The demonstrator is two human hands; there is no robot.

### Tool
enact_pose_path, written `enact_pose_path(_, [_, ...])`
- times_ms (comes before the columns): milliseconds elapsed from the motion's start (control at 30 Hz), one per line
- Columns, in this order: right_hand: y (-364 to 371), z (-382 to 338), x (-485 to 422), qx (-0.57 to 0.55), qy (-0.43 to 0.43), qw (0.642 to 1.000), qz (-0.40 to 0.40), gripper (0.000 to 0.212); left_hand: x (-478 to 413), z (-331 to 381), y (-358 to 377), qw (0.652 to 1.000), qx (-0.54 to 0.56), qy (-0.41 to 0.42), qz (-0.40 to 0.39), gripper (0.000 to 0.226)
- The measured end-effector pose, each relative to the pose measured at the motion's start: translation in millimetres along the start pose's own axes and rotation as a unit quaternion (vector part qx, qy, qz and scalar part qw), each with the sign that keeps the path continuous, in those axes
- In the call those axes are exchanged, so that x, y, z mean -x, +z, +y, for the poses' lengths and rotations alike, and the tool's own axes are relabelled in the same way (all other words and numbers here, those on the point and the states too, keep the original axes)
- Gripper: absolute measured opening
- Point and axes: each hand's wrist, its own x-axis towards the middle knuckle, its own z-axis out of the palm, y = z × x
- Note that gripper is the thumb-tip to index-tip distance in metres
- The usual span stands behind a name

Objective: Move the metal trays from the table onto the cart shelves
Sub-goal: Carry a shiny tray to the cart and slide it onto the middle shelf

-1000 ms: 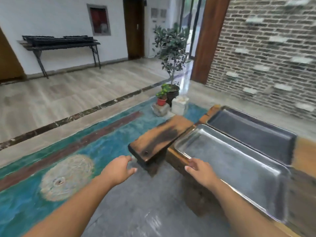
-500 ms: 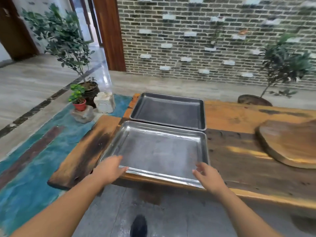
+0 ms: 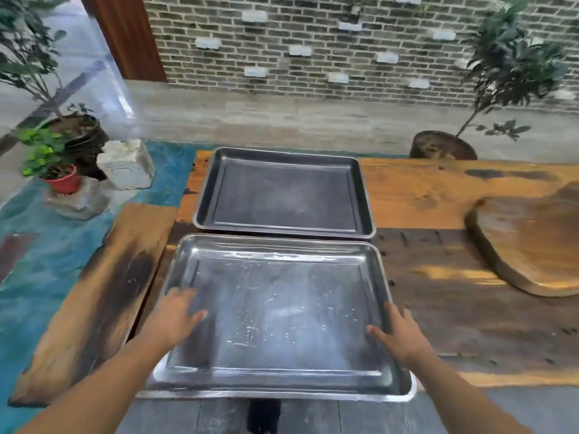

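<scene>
Reaching both hands onto the near metal tray on the wooden surface.

Left to right: potted plants [image 3: 59,170] and a pale block [image 3: 127,166] stand on the floor; a side plank [image 3: 103,292] adjoins the surface [image 3: 454,195]. Left hand [image 3: 175,317], fingers spread, lies over the near tray [image 3: 275,311] at its left rim; blur hides any grip. Dark far tray [image 3: 283,195] sits just behind, rims nearly touching. Right hand [image 3: 396,336], open, rests on the right rim, thumb inside. A wooden slab [image 3: 532,245] is cut off at right. Near tray overhangs the front edge.
</scene>
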Motion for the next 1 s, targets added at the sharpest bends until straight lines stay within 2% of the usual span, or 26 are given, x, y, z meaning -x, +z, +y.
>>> enact_pose_path(167, [8.0,3.2,-29.8,-0.022,0.044,0.999,0.015,0.079,-26.5,-28.4,2.0,0.996,-0.054,-0.066,0.034,0.07])
enact_pose_path(267, [15.5,15.7,-43.7,-0.042,0.076,0.996,0.031,0.085,-32.3,-41.2,11.0,0.992,-0.082,-0.09,0.043,0.083])
enact_pose_path(433, [27.8,40.2,-59.5,-0.041,0.121,0.991,0.028,0.102,-46.3,-61.0,24.0,0.985,-0.052,-0.163,0.008,0.102])
enact_pose_path(600, [45.2,61.2,-63.9,-0.046,0.151,0.987,0.035,0.084,-62.3,-75.2,33.9,0.978,0.047,-0.202,0.026,0.11])
enact_pose_path(667, [53.9,64.6,-65.0,-0.061,0.162,0.984,0.05,0.082,-63.6,-83.1,39.2,0.975,0.065,-0.209,0.027,0.112])
enact_pose_path(767, [61.8,66.1,-68.6,-0.053,0.173,0.981,0.073,0.08,-58.5,-94.6,51.9,0.96,0.171,-0.212,0.058,0.091])
enact_pose_path(833, [63.3,66.9,-70.9,-0.033,0.176,0.981,0.074,0.076,-52.5,-95.9,58.9,0.941,0.237,-0.236,0.048,0.083])
enact_pose_path(1000, [66.2,72.0,-76.0,0.01,0.17,0.982,0.082,0.057,-51.4,-94.0,66.5,0.946,0.216,-0.236,0.044,0.076])
